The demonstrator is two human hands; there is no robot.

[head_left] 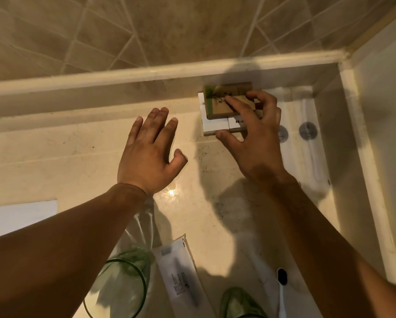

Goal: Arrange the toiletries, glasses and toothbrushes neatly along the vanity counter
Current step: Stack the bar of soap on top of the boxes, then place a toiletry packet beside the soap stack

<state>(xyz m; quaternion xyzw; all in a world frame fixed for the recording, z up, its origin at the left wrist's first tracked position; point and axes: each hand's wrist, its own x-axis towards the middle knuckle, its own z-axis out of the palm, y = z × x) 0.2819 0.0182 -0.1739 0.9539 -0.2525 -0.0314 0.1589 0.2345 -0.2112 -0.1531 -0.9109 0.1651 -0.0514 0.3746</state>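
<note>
Green glass [123, 278] nearest | right hand [255, 143] grips boxes [226, 111] | left hand [149, 152] flat

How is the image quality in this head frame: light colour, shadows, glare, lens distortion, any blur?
Head view: warm yellowish light; the hands cast shadows on the counter, with a small glare spot near the left hand; wide-angle bending curves the backsplash ledge; the green glass at the bottom edge is soft, and the print on the boxes under the right hand is barely legible.
</note>
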